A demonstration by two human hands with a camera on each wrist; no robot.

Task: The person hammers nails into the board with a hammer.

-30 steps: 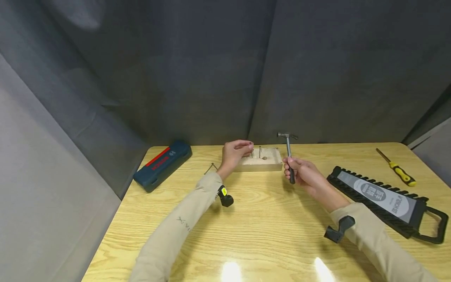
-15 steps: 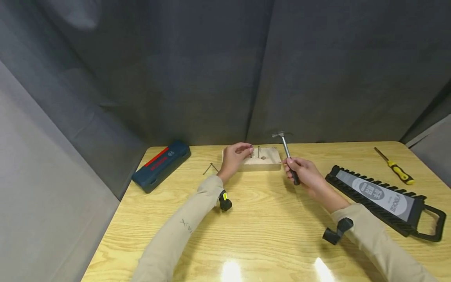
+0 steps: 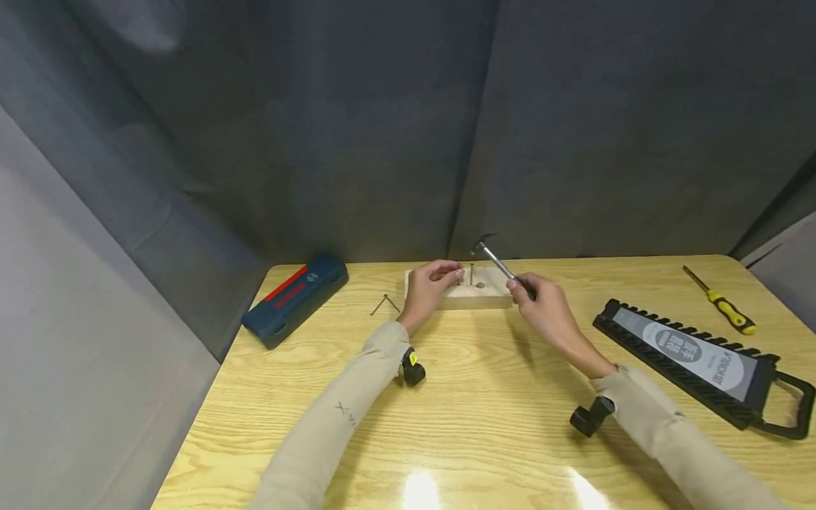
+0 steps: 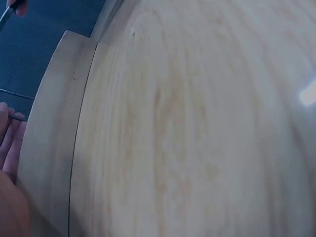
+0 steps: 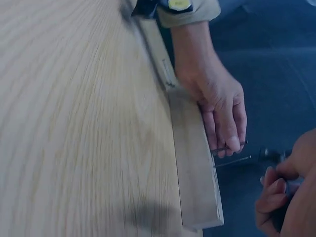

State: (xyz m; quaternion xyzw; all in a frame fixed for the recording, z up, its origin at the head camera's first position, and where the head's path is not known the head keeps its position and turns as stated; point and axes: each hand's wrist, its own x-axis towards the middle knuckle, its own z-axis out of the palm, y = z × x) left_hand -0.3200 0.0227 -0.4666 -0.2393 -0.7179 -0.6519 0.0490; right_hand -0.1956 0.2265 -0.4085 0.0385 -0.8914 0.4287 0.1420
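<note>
At the back of the table lies a pale wooden block (image 3: 478,302). My left hand (image 3: 430,290) rests over its left part, with thumb and fingertips pinching a nail (image 5: 243,143) that stands up from the block. Just to the right a second nail (image 3: 472,275) stands by itself in the wood, near a dark round spot. My right hand (image 3: 545,308) grips a claw hammer (image 3: 497,262) by its dark handle, at the block's right end. The hammer's head is raised and leans left, above the nails. In the right wrist view, the right hand (image 5: 279,197) partly hides the hammer.
A couple of loose nails (image 3: 385,303) lie left of the block. Farther left is a dark blue tool case (image 3: 296,301) with a red stripe. On the right are a black wrench rack (image 3: 695,354) and a yellow-and-black screwdriver (image 3: 729,312). A dark curtain (image 3: 357,142) hangs behind the table.
My right hand has risen slightly, and the hammer has tipped left so its head is now above the nails. The left hand keeps its pinch at nearly the same place.
</note>
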